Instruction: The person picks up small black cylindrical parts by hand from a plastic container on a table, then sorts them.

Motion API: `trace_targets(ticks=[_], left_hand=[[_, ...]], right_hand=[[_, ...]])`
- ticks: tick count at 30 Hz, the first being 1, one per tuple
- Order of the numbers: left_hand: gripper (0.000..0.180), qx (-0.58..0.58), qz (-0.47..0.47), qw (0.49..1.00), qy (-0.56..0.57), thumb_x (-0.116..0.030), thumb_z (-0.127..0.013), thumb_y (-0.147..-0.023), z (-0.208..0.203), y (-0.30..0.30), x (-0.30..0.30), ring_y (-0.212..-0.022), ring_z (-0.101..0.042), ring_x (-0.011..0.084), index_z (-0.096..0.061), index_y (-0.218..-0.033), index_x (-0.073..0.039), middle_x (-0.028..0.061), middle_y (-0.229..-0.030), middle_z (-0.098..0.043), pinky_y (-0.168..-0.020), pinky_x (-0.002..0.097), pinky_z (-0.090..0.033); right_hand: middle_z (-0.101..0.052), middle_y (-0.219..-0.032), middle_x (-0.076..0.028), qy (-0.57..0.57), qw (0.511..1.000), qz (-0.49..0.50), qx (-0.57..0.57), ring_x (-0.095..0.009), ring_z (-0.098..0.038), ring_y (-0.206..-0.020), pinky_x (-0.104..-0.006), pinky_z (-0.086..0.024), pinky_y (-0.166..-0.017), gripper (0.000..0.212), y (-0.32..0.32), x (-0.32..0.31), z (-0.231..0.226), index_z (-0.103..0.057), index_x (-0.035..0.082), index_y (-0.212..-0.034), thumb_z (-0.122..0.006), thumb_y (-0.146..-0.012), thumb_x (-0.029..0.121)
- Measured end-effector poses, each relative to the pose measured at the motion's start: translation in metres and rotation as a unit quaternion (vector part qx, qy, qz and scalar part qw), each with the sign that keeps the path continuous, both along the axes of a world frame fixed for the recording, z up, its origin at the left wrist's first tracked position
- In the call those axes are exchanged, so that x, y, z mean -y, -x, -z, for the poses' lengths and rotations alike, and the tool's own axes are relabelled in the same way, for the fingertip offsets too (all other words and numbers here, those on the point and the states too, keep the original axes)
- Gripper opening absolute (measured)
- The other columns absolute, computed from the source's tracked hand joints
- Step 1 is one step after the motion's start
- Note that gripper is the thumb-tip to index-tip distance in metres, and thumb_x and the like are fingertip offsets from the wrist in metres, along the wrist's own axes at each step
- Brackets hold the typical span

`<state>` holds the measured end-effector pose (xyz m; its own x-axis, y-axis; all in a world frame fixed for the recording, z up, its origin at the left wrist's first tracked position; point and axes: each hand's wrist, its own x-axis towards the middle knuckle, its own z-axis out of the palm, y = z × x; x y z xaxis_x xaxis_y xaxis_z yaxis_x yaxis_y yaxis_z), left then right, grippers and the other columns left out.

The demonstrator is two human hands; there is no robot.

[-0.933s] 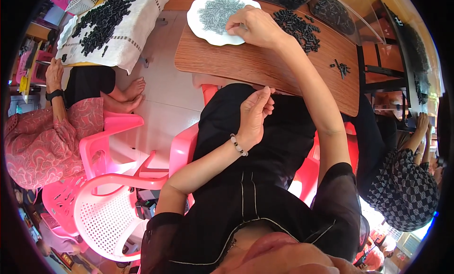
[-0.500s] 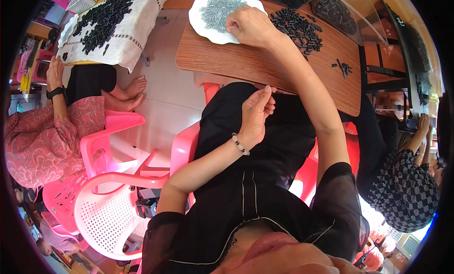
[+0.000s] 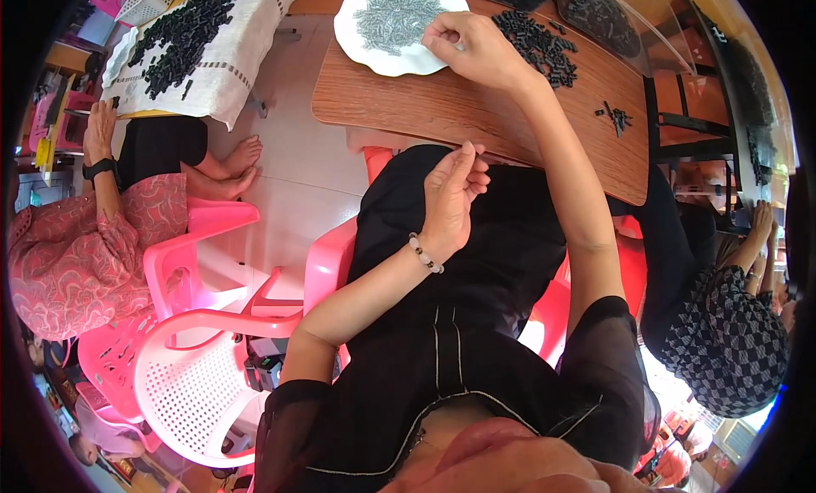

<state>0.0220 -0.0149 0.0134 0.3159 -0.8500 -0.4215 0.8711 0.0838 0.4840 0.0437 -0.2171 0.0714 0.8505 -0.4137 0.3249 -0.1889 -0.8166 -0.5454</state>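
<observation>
My right hand (image 3: 483, 51) is over the right edge of a white scalloped plate (image 3: 347, 36), with thumb and forefinger pinched together. Whatever lies between those fingertips is too small to make out. A heap of small grey metal-looking pieces (image 3: 395, 19) covers the plate's middle. Just right of the hand, short black cylindrical pieces (image 3: 544, 55) lie in a pile on the wooden table (image 3: 408, 98). Above my lap, near the table's front edge, my left hand (image 3: 450, 200) has its fingers curled and thumb up. A dark speck shows at its fingertips, but its kind is unclear.
A smaller cluster of black pieces (image 3: 616, 117) lies at the table's right. Bags of dark pieces (image 3: 599, 21) stand at the back. On the left, a person sits by a cloth-covered table (image 3: 229, 93) with black pieces. Pink chairs (image 3: 200, 391) stand left; another person (image 3: 722, 340) works at right.
My right hand has shifted right, from over the metal-looking pieces to the plate's edge. My left hand has risen slightly toward the table.
</observation>
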Motion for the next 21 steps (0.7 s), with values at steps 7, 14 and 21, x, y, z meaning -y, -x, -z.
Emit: trace_targets(ticks=[7,14,21], left_hand=[[0.029,0.016,-0.044,0.999,0.015,-0.032,-0.063,-0.093,-0.005,-0.006,0.003,-0.070,-0.059,0.0072,-0.064,-0.102,-0.004,0.0008,-0.083,-0.065,-0.065,0.0209,-0.047],[0.028,0.014,-0.025,1.000,0.007,-0.032,-0.063,-0.093,0.001,-0.004,0.001,-0.070,-0.057,0.0061,-0.064,-0.102,-0.005,-0.0004,-0.082,-0.064,-0.065,0.0202,-0.045],[0.027,0.009,-0.015,1.000,-0.005,-0.031,-0.063,-0.094,0.001,-0.002,-0.001,-0.067,-0.053,0.0050,-0.066,-0.100,-0.005,-0.0023,-0.078,-0.061,-0.064,0.0193,-0.043]], right_hand=[[-0.068,-0.079,-0.013,-0.012,1.000,0.003,-0.012,-0.021,-0.064,-0.073,-0.0324,-0.050,-0.067,0.020,0.008,-0.001,-0.003,-0.068,-0.001,-0.092,-0.063,-0.087,0.017],[-0.070,-0.088,-0.013,0.068,0.997,-0.021,0.025,-0.025,-0.065,-0.078,-0.0343,-0.051,-0.072,0.018,0.000,0.011,0.003,-0.070,0.002,-0.096,-0.062,-0.086,0.015],[-0.070,-0.087,-0.010,0.064,0.997,-0.039,-0.033,-0.025,-0.065,-0.081,-0.0344,-0.051,-0.074,0.013,-0.012,0.010,0.005,-0.072,0.005,-0.092,-0.065,-0.083,0.012]])
